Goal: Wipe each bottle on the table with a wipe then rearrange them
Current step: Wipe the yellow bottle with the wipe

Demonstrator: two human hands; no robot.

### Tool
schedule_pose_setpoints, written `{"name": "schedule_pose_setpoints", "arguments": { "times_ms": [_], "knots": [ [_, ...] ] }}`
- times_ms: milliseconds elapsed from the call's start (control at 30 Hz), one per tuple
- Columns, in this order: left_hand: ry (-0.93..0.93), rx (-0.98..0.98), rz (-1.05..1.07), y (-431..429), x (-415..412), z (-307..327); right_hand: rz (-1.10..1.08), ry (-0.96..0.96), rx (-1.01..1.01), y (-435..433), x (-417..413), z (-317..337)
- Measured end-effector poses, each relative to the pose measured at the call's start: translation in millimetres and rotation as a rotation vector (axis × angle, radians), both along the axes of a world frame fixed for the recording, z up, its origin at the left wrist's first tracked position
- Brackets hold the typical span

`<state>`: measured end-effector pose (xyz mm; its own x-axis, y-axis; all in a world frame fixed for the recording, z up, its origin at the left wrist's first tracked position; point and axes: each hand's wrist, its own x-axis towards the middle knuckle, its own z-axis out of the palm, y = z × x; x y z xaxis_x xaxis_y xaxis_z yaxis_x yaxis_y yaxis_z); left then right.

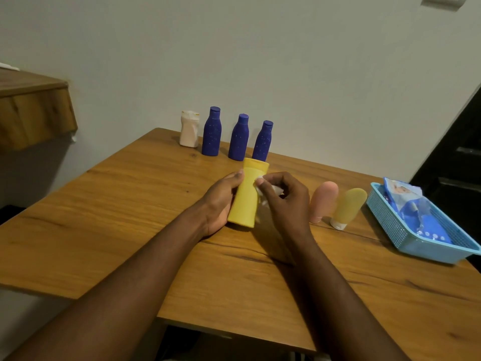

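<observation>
Yellow bottle [246, 196] is the one being cleaned now: it sits tilted at the centre of the tabletop [130, 204], its lower end resting on or just above the wood and its top leaning toward 12 o'clock. The left hand [221, 201] is wrapped round its left side, gripping it. The right hand [283, 199] is pinched closed on a small white wipe [263, 190], pressed against the bottle's right side.

At 12 o'clock, along the wall, four bottles stand upright in a row: a white bottle [189, 129] at the left end, then a first blue bottle [212, 132], a second blue bottle [239, 138] and a third blue bottle [263, 141], the last just behind the yellow one's top. At 3 o'clock, just beside the right hand, a pink tube [324, 200] and an amber tube [347, 208] stand cap-down, close together. Farther toward 3 o'clock a light blue basket [390, 220] holds a pack of wipes [411, 207].

The frame cannot show which bottles are already wiped. The neat back row suggests those four may be done, which would leave the yellow bottle in progress and the two tubes waiting, but that is a guess. Rearranging appears unfinished.
</observation>
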<state>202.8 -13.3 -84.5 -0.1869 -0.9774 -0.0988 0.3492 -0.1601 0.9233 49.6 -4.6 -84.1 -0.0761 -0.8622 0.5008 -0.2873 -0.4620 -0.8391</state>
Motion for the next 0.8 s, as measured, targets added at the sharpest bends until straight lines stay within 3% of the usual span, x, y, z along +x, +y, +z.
{"name": "schedule_pose_setpoints", "arguments": {
  "times_ms": [233, 533, 667, 800],
  "knots": [
    [-0.047, -0.020, -0.017, -3, -5, -3, -0.062, -0.135, -0.026, -2, -6, 2],
    [0.040, 0.021, 0.204, -12, 5, -5, 0.292, 0.007, 0.183, 9, 3, -1],
    [-0.054, -0.033, 0.242, -15, 6, -8, 0.371, -0.022, 0.212, 10, 1, 2],
    [-0.225, -0.141, 0.124, -10, 3, -7, 0.336, -0.035, 0.134, 11, 2, 1]
  ]
}}
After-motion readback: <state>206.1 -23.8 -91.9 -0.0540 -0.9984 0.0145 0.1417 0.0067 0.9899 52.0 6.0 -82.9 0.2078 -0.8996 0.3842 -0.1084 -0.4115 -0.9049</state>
